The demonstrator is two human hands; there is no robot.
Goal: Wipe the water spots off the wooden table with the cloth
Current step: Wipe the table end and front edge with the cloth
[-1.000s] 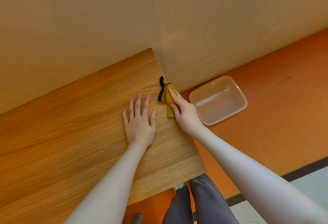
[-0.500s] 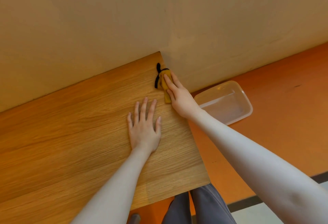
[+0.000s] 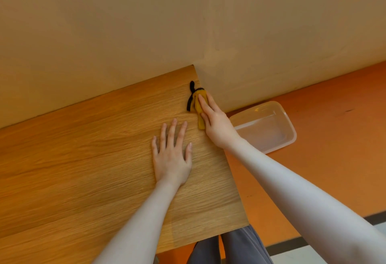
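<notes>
Your right-hand fingers (image 3: 203, 105) lie straight and close together, pressing flat on the cloth (image 3: 199, 110); your right hand (image 3: 217, 124) is not curled round it. Your left hand (image 3: 171, 155) rests palm down on the wooden table (image 3: 73, 169), its fingers (image 3: 171, 132) straight and spread apart, just left of and nearer to you than the right fingertips.

The cloth is a small mustard-yellow piece, bunched into a narrow strip under your right fingers, with a black edging or loop (image 3: 191, 96) sticking out past and left of the fingertips. It sits on the table top close to the far right corner, near the right edge.

Just right of your right hand, down on the floor beside the table, stands a clear plastic tub (image 3: 277, 138), rectangular with rounded corners. It seems to hold a shallow layer of clear liquid, though that is hard to tell through the plastic. Your right wrist crosses in front of its left end.

The table is light oak-grain wood, its far edge meeting a plain beige wall (image 3: 146, 23) beyond your fingertips. No water spots can be made out on the wood around either hand. The floor (image 3: 334, 159) to the right of your fingers is orange, with a dark strip and a paler surface at the near right. Your grey trousers (image 3: 240, 249) show below the table's near edge.
</notes>
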